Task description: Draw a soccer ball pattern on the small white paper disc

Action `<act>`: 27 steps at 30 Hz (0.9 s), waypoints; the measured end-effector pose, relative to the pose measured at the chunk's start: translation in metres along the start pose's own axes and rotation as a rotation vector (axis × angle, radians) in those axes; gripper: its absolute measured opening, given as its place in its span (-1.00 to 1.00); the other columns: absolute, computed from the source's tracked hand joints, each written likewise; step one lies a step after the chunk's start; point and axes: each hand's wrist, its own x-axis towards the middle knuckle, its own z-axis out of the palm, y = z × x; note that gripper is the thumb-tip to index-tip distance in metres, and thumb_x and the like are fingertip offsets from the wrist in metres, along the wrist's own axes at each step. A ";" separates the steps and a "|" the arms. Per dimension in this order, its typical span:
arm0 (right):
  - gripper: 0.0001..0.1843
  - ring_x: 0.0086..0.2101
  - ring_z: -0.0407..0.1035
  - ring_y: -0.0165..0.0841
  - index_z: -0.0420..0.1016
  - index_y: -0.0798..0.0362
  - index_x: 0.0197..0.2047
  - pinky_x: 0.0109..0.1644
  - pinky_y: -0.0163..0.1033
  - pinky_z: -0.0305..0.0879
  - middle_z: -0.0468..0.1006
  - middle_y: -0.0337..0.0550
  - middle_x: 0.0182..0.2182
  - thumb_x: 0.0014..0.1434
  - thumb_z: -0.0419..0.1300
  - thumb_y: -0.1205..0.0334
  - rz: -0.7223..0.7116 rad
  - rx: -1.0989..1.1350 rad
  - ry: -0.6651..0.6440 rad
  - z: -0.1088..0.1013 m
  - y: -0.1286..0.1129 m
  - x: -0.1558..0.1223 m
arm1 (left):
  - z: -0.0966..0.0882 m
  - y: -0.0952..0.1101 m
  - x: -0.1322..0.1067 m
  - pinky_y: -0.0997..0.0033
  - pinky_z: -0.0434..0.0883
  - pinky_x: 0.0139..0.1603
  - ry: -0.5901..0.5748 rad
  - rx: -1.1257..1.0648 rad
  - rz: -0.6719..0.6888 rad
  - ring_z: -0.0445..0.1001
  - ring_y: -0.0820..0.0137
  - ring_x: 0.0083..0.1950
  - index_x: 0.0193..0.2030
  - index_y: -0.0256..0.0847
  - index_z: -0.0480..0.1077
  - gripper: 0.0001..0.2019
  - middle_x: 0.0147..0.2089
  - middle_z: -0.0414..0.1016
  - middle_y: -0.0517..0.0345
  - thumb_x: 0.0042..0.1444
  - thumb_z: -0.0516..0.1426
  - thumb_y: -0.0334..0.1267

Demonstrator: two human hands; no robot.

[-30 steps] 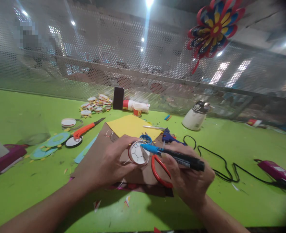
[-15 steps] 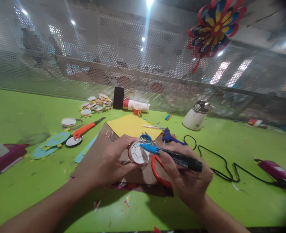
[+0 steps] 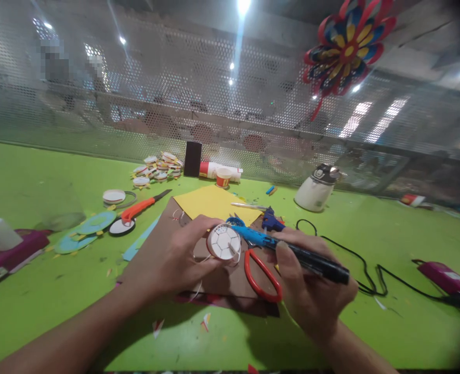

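Observation:
My left hand [image 3: 183, 254] pinches a small cut-down paper cup [image 3: 224, 242] between thumb and fingers. Its round white face is turned towards me and bears black lines like a football pattern. In my right hand [image 3: 311, 270] is a blue and black marker [image 3: 268, 241], pointing left with its tip near the cup's upper right rim; I cannot tell whether they touch. Red-handled scissors [image 3: 261, 275] lie between my hands on a brown board [image 3: 155, 249]. Just behind the cup is a small blue ring [image 3: 235, 221], partly hidden.
Yellow paper [image 3: 202, 200] covers the board's far part, with a blue glue gun [image 3: 271, 221] beside it. An orange-handled knife [image 3: 138, 209], blue paper rings [image 3: 95, 223] and purple power strips [image 3: 450, 280] lie around. A phone [image 3: 193, 158] and white pot [image 3: 316, 192] stand behind.
The marker has moved right, from over the cup's white face to its edge, together with my right hand. My left hand keeps its hold on the cup.

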 end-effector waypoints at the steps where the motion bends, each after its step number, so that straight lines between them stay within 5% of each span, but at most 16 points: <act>1: -0.78 -0.31 0.49 -0.41 0.55 -0.01 -0.17 -0.12 -0.26 0.45 0.62 -0.27 -0.33 0.11 0.31 0.43 0.000 0.000 -0.006 0.000 0.000 0.000 | 0.000 -0.001 -0.001 0.15 0.45 0.08 -0.013 0.008 -0.002 0.48 0.20 0.08 0.10 -0.15 0.31 -0.58 0.07 0.51 0.00 0.08 0.22 -0.30; 12: -0.64 -0.21 0.56 -0.25 0.52 -0.06 0.05 -0.06 -0.03 0.51 0.64 -0.13 -0.17 0.18 0.25 0.39 0.129 0.066 -0.041 0.005 0.007 -0.005 | 0.000 0.001 0.001 0.14 0.45 0.08 -0.014 -0.003 -0.007 0.48 0.19 0.09 0.09 -0.16 0.30 -0.59 0.08 0.51 -0.02 0.09 0.20 -0.30; 19: -0.83 -0.29 0.55 -0.39 0.53 0.03 -0.12 -0.18 -0.31 0.52 0.63 -0.19 -0.27 0.19 0.24 0.34 0.185 0.024 -0.283 0.010 0.004 0.002 | -0.003 0.010 0.001 0.16 0.49 0.05 0.064 -0.100 0.002 0.51 0.18 0.05 0.10 -0.14 0.30 -0.56 0.05 0.52 -0.02 0.04 0.21 -0.36; 27: -0.82 -0.38 0.56 -0.40 0.54 0.02 -0.16 -0.29 -0.34 0.55 0.64 -0.22 -0.33 0.11 0.30 0.34 0.343 0.162 -0.281 0.012 -0.003 0.002 | 0.013 0.000 -0.008 0.21 0.53 -0.04 0.067 -0.162 -0.031 0.50 0.23 0.00 0.09 -0.17 0.17 -0.51 0.00 0.44 -0.03 0.03 0.23 -0.32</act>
